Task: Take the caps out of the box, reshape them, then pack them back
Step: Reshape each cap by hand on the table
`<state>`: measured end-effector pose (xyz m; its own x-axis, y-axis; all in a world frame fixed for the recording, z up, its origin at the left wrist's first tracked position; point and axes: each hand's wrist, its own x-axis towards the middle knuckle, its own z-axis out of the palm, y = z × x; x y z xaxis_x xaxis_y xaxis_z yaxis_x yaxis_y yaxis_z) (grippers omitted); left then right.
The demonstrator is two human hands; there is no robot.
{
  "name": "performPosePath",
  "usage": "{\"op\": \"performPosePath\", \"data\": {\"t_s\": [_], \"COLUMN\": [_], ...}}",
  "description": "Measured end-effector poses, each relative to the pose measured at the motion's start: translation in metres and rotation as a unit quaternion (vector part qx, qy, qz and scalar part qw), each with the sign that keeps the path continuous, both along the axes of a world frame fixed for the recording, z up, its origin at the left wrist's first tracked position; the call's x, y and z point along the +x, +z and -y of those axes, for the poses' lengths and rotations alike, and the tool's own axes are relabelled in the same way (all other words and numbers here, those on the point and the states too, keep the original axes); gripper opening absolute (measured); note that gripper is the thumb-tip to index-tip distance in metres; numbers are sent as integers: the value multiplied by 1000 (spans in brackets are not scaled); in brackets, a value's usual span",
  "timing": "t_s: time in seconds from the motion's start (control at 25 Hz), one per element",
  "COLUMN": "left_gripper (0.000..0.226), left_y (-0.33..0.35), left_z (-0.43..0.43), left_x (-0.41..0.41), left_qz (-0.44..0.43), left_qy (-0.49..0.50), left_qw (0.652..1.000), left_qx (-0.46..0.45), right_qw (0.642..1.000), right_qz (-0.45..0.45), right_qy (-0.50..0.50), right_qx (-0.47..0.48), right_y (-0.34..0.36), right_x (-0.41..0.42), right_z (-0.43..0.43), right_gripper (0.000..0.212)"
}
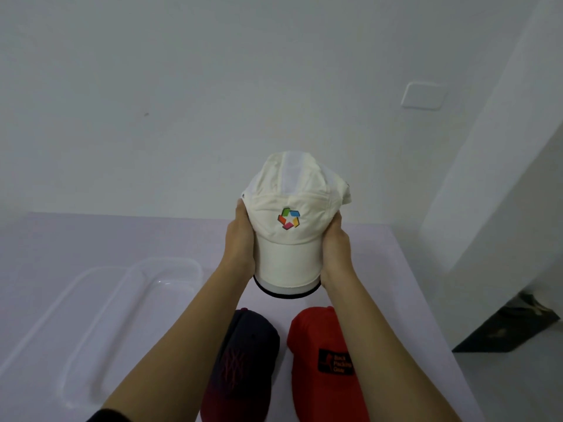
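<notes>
I hold a white cap (pixel 292 239) with a multicoloured star logo up in front of me, its brim pointing towards me and curved downward. My left hand (pixel 240 239) grips the cap's left side and my right hand (pixel 335 245) grips its right side, fingers wrapped behind the crown. Below, on the table, lie a dark navy cap (pixel 243 360) and a red cap (pixel 323 360) with a black patch, side by side between my forearms. A clear plastic box (pixel 134 300) sits to the left; its inside looks bare.
A clear lid (pixel 45 315) lies left of the box on the pale lilac table (pixel 411 284). White walls stand behind and to the right. The table's right edge drops to a grey floor with a dark object (pixel 511 327).
</notes>
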<state>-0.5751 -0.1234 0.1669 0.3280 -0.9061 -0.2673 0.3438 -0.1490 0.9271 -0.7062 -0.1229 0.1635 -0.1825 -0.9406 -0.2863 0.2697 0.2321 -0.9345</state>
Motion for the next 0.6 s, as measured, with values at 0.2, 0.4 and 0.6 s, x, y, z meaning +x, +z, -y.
{"op": "performPosePath", "data": {"t_s": [0.2,0.4,0.6], "left_gripper": [41,24,21], "left_y": [-2,-10,-6], "left_z": [-6,-9,-6], "left_x": [-8,-8,-7], "left_qz": [-173,-180,-35], "left_qy": [-24,-16,35], "left_qw": [984,984,999], "left_qx": [15,3,-11], "right_qw": [994,994,994], "right_qz": [103,99,94], "right_qy": [-6,-23,-46], "right_qx": [27,27,40], "right_y": [-3,-11,-22], "right_x": [7,1,-1], "right_z": [-9,-12,-9], "right_gripper": [52,39,38]}}
